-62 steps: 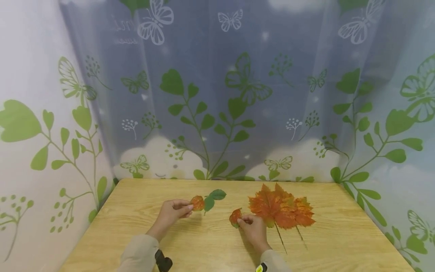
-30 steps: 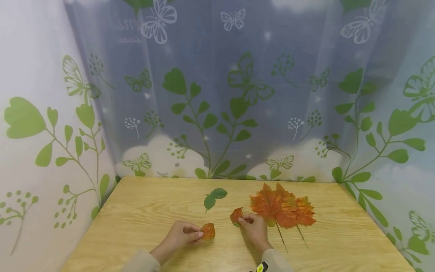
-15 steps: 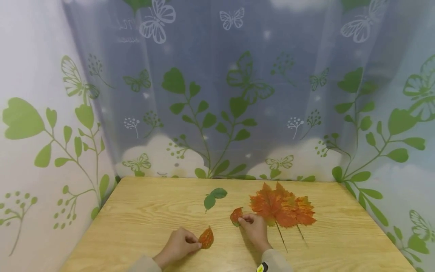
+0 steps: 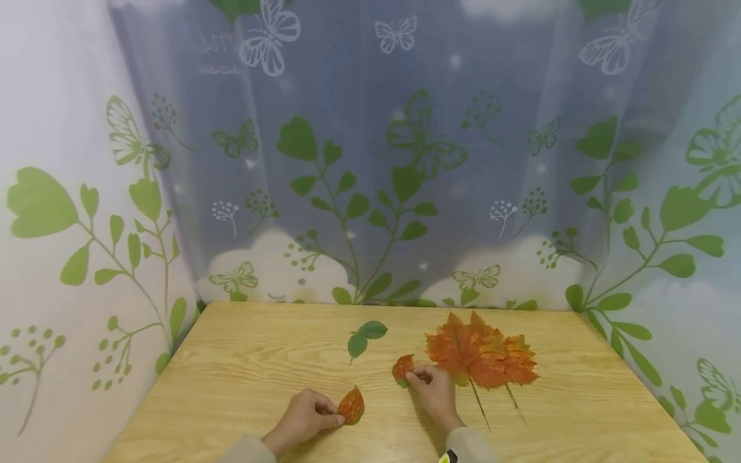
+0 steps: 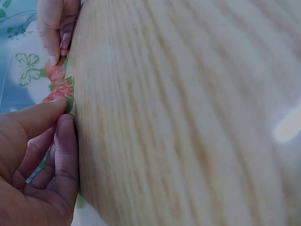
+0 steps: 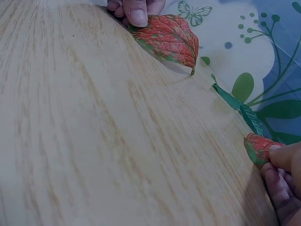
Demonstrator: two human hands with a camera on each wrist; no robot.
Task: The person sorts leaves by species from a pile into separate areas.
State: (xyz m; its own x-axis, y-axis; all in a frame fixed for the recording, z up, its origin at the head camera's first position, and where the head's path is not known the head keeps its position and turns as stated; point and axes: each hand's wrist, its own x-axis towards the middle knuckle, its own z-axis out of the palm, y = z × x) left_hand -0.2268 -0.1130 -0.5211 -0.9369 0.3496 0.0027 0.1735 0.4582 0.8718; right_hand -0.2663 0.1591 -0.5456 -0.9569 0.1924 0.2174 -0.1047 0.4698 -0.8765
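Low on the table, my left hand (image 4: 308, 417) pinches the edge of a small red-orange leaf (image 4: 351, 406) between thumb and fingers. In the right wrist view that leaf (image 6: 171, 40) shows red veining, a green margin and a short stem end, close over the wood. My right hand (image 4: 434, 391) pinches a second small red leaf (image 4: 402, 370) with green at its lower edge. Behind and between the hands lies a green sprig (image 4: 360, 341) with two leaflets and a thin stem. Just beyond my right hand are large orange maple leaves (image 4: 457, 347), overlapping one another.
The wooden table (image 4: 231, 360) reaches back to a patterned curtain (image 4: 370, 193) with butterflies and plants. Two thin dark stems (image 4: 480, 405) of the maple leaves point toward me, right of my right wrist.
My left hand has drawn its red leaf away from beside the green sprig, toward me, and turned it stem-end up. It has stayed almost still over the last half second. My right hand keeps its place.
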